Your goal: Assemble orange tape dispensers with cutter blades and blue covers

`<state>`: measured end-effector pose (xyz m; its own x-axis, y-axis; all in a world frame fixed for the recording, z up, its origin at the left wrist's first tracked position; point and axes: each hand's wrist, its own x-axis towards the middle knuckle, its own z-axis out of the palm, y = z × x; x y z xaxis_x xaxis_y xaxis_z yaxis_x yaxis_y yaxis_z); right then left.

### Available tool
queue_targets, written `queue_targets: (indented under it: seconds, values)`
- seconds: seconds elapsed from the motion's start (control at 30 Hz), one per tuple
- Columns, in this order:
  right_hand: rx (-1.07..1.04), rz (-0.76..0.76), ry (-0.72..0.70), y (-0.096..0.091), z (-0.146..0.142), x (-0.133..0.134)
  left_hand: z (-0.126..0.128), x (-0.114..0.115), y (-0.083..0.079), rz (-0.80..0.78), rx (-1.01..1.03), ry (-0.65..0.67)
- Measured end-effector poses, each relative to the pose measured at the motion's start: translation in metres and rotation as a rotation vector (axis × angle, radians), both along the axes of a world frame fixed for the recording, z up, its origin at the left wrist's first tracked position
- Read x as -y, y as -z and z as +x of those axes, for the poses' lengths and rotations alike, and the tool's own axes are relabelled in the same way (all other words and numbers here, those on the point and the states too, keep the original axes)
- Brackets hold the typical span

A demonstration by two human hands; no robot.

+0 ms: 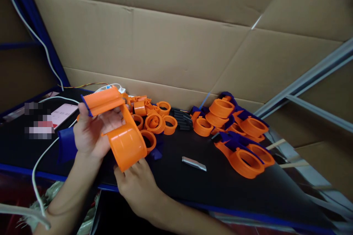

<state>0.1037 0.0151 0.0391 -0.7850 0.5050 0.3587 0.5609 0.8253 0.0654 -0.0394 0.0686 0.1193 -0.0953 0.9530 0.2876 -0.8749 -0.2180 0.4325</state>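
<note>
Both hands [95,134] [138,185] hold one orange piece [126,147] near the table's [171,180] blue front edge [27,171].

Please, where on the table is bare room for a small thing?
The table is bare between the silver tool and the black parts behind it, and from the tool to the blue front edge. Crowded: the loose orange parts, the orange-blue holders at right, and around the left hand and its orange holder.
</note>
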Motion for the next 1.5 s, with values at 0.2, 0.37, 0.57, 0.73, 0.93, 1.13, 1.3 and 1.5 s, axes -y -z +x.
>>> queue_targets:
  seconds: [0.2,0.37,0.57,0.73,0.93,1.13,1.3,1.5]
  values:
    - [-0.198,-0.197,0.059,-0.003,0.004,-0.006,0.000,-0.013,0.002,-0.041,0.047,0.009]
    - [-0.396,-0.226,-0.067,-0.013,0.014,-0.011,0.000,-0.008,-0.002,-0.055,0.143,0.071]
    - [-0.826,-0.399,-0.078,-0.049,0.061,-0.005,-0.006,-0.003,-0.018,0.053,0.328,0.193]
    - [-1.408,-0.685,0.239,-0.075,0.109,-0.020,0.004,-0.005,-0.005,0.048,0.050,-0.078]
    - [-1.732,-0.851,0.192,-0.090,0.133,-0.038,0.035,-0.005,0.020,-0.032,-0.278,-0.171]
    - [-1.768,-1.104,0.135,-0.079,0.116,-0.037,0.052,0.001,0.028,-0.050,-0.391,-0.135]
    - [-1.858,-1.184,0.138,-0.070,0.111,-0.041,0.054,0.000,0.031,-0.034,-0.373,-0.093]
    - [-1.874,-1.302,0.083,-0.070,0.109,-0.040,0.054,0.001,0.031,-0.053,-0.380,-0.089]
